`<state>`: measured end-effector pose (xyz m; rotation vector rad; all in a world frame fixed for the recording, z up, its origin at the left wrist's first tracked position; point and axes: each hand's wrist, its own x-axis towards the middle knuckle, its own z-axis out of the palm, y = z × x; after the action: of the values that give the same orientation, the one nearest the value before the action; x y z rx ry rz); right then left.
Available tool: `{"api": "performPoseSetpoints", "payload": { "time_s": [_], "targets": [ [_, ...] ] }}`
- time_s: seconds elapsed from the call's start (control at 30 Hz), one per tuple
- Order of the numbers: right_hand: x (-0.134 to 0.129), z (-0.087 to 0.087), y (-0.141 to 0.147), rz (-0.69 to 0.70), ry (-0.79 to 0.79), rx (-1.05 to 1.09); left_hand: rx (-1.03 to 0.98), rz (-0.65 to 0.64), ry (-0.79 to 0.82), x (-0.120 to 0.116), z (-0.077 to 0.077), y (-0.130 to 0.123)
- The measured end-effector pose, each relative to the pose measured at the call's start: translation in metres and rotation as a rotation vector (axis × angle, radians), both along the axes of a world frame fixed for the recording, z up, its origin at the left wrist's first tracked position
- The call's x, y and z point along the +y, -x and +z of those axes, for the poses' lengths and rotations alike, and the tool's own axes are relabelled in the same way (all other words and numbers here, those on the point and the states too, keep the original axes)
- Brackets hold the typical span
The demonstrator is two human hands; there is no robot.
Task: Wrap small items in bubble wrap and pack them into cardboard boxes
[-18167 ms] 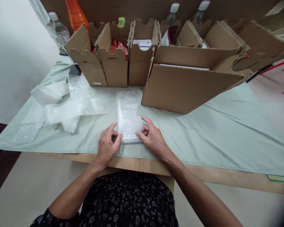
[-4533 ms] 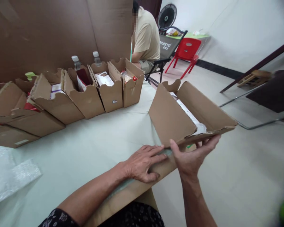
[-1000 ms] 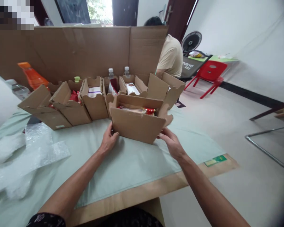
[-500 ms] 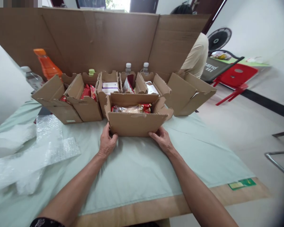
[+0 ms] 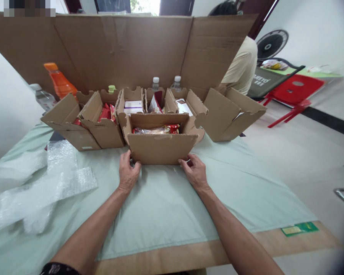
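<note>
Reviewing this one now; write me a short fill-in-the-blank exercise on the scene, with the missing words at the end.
The left hand and right hand hold the nearest open brown cardboard box, which stands in ____ of the row of similar boxes.
Clear bubble wrap lies on the pale green cloth, to the person's ____.
The two clear plastic bottles behind the row have ____ caps.
The plastic chair beside the dark grey fabric chair is ____.

Missing words: front; left; white; red.
</note>
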<state>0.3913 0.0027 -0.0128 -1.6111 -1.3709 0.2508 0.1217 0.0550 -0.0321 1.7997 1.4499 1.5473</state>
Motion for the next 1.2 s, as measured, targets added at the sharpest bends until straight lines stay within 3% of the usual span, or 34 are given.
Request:
{"api": "performPoseSetpoints", "payload": {
  "time_s": [0.53, 1.03, 1.2],
  "targets": [
    [0.001, -0.001, -0.001, 0.04, -0.001, 0.025, 0.031, 0.004, -0.041, -0.001, 0.001, 0.002],
    [0.015, -0.01, -0.009, 0.014, 0.141, 0.086, -0.06, -0.062, 0.152, 0.01, -0.002, 0.006],
    [0.019, -0.015, -0.012, -0.031, 0.13, 0.165, -0.199, -0.063, 0.239, 0.007, -0.007, 0.004]
  ]
}}
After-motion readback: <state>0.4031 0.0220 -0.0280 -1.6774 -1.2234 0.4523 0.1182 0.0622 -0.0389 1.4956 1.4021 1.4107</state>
